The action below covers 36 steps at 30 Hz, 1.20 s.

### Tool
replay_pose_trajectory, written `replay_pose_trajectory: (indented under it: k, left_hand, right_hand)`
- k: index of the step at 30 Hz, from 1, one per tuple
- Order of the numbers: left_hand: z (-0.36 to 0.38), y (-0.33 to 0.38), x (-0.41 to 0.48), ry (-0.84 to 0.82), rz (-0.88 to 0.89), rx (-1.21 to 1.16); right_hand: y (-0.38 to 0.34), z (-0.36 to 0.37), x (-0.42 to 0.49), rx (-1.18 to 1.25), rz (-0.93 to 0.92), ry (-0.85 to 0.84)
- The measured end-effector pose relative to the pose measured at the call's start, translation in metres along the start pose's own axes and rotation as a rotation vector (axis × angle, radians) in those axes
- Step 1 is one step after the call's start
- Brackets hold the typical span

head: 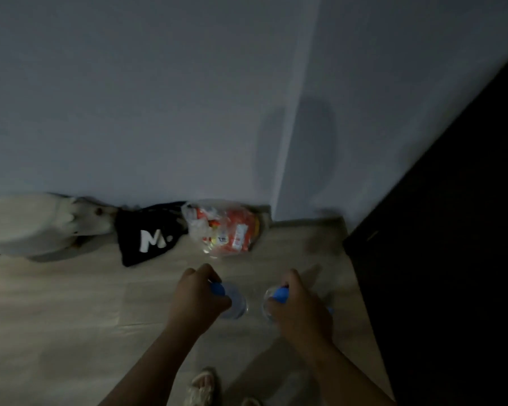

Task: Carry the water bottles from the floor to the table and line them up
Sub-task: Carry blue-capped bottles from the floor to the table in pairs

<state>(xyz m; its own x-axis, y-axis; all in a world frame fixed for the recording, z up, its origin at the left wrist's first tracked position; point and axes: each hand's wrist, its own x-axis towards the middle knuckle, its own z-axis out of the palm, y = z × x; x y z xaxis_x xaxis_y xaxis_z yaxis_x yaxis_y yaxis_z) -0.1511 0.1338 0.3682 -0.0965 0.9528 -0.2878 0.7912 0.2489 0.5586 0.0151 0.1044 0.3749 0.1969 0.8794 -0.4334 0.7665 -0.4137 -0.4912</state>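
Left bottle (233, 300), right bottle (272, 299): clear, blue-capped

The whole view is dim and smeared. The left hand (198, 294) covers most of the left bottle (237, 306), leaving only a blue cap and a faint clear rim; the right hand (298, 309) hides the right bottle (267, 303) the same way, and whether either bottle touches the floor (71, 317) cannot be told. Print on the orange packets in the plastic bag (223, 227) is too blurred to read. The pale bag (27, 224) runs off the left edge, the dark furniture (452, 259) off the right and bottom edges, and the slipper (203, 388) is cut by the bottom edge.
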Motion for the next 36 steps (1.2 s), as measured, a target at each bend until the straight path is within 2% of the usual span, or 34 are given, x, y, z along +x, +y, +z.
replay_pose_trajectory:
  k: [7, 16, 22, 26, 36]
  left_hand:
    - [-0.127, -0.055, -0.031, 0.14, -0.08, -0.013]
    - [-0.282, -0.205, -0.102, 0.374, -0.288, -0.024]
    - [-0.381, -0.315, -0.156, 0.489, -0.392, -0.011]
    - [-0.437, -0.379, -0.191, 0.59, -0.461, -0.013]
    - [-0.539, -0.503, -0.262, 0.795, -0.641, -0.12]
  right_hand:
    - [-0.119, 0.01, -0.033, -0.157, -0.344, -0.077]
    - [-0.304, 0.103, -0.107, -0.241, -0.748, -0.146]
    - [-0.429, 0.184, -0.177, -0.235, -0.913, -0.193]
    - [-0.502, 0.235, -0.225, -0.185, -1.009, -0.288]
    - [-0.646, 0.35, -0.315, -0.182, -1.194, -0.405]
